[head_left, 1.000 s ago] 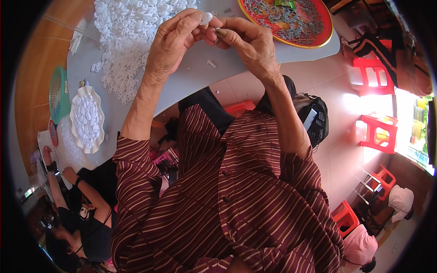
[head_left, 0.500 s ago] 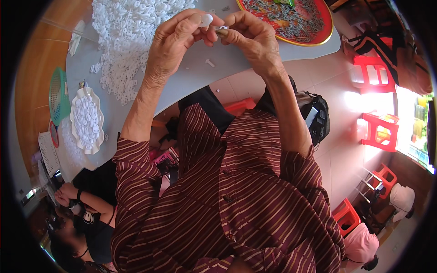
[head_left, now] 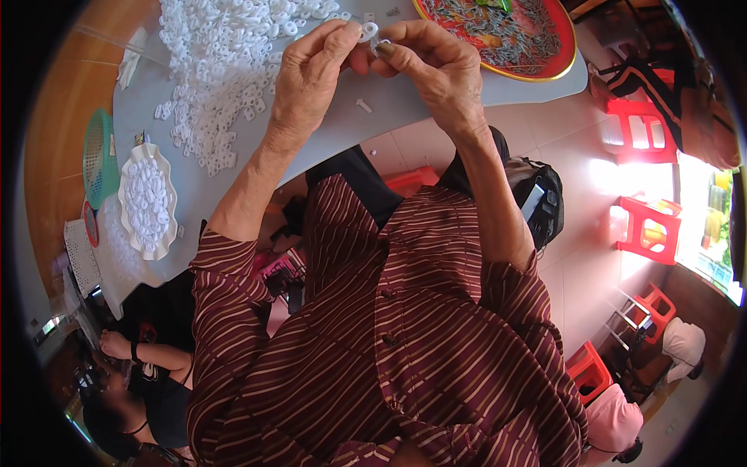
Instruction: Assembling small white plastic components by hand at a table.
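My left hand (head_left: 315, 82) is closed in a pinch on a small white plastic piece (head_left: 368, 32) with a round hole in it. Facing it, my right hand (head_left: 442, 78) pinches a tiny whitish item (head_left: 380, 47) between thumb and forefinger, its kind too small to tell. The two pieces are close together; whether they touch I cannot make out. Beyond my left hand lies a big pile of similar white plastic pieces (head_left: 206, 58). A single white peg-like piece (head_left: 363, 105) rests on the grey table (head_left: 331, 128) below my hands.
A red gold-rimmed tray (head_left: 562, 35) of small grey metal nails or screws stands back right. At the left are a white scalloped dish (head_left: 170, 204) of white pieces and a green basket (head_left: 95, 159). A co-worker's hand (head_left: 117, 345) shows lower left; red stools (head_left: 650, 233) stand right.
Both hands have shifted slightly right. The white piece in my left fingers has turned, so its hole now shows.
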### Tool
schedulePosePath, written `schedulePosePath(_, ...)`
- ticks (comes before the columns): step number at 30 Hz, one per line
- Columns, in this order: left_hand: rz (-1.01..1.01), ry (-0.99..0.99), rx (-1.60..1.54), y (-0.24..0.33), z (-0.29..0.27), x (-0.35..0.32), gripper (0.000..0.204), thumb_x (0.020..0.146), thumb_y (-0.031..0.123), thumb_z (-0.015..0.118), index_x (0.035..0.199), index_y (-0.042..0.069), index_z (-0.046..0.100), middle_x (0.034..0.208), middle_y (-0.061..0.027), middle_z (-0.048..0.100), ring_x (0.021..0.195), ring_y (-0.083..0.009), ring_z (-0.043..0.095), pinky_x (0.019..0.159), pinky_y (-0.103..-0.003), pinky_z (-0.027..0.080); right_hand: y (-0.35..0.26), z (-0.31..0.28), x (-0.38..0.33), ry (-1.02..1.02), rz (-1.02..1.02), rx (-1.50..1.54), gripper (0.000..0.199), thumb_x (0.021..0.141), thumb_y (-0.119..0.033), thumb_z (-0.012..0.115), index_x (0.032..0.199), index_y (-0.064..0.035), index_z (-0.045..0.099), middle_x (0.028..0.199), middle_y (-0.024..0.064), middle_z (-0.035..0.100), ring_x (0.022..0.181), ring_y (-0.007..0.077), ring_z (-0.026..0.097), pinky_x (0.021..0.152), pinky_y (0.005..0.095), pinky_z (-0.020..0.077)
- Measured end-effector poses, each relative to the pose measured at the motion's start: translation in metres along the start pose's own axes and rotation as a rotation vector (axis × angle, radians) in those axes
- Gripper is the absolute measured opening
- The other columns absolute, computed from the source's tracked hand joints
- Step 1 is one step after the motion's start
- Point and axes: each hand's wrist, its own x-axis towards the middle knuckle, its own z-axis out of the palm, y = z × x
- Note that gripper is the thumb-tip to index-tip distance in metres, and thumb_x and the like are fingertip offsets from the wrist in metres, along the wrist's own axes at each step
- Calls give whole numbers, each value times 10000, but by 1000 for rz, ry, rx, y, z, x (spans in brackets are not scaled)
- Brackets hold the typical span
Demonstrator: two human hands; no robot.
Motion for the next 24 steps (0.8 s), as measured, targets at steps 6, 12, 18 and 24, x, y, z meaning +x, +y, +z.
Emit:
schedulePosePath(6,18,46,103,-1,0,0,288,930,302,532,840,46,628,630,34,552,570,-25,414,520,-192,342,0,3,-1,7,-7,36,173,843,-16,621,1003,38,585,871,85,654,766,123,639,706,229,536)
schedulePosePath(12,52,-8,119,1,0,1,291,931,300,530,814,46,614,604,35,544,555,-28,399,507,-203,343,3,2,0,-2,-62,-66,229,821,-22,649,1029,29,570,850,70,643,726,100,623,681,218,514)
schedulePosePath(18,115,-33,319,11,-2,2,288,931,301,528,867,36,621,620,6,565,573,-54,460,525,-222,386,2,1,-1,-5,-60,-65,263,809,-32,667,1044,17,560,828,58,627,726,102,622,682,222,512)
schedulePosePath(24,219,-69,435,14,0,1,239,930,239,532,916,9,598,683,-49,610,614,-98,533,579,-255,445,0,1,-1,-11,-63,-58,251,820,-29,651,1047,16,554,830,59,622,730,108,625,688,224,512)
